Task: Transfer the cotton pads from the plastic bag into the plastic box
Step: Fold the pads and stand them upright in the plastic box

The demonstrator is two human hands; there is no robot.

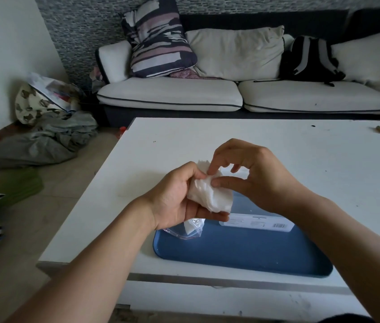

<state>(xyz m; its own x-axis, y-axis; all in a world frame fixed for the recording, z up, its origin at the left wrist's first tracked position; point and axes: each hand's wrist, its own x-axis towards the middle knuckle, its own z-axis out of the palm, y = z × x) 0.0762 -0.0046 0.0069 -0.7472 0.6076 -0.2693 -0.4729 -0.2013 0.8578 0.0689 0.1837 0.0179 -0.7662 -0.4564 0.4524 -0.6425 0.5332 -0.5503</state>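
White cotton pads (210, 194), a thick bunched stack, sit in the left hand (179, 199), held above the table (184, 141), over the far edge of the blue tray (242, 252). Left forearm comes in from lower left, palm turned up and toward the right, fingers curled under the stack, thumb pressing the top near edge. Right hand (254, 176) comes in from lower right, wrist bent, back of hand toward the camera. Its thumb and index finger pinch the top of the stack, narrow gap, the other fingers arched loosely above and touching nothing that can be made out.

Plastic bag (190, 229), clear with a red strip along the mouth, hangs crumpled just below the left hand, lower end on the tray's near-left part. Something white shows inside it; whether that is more pads cannot be told. Whether the left hand also holds the bag cannot be told.

Plastic box (256, 221), clear with a white printed label on the near wall, stands on the tray under and behind the hands, mostly hidden by them. Contents of the box not visible.

Behind the table: a white sofa (207, 94) with cushions and a black backpack (308, 59).
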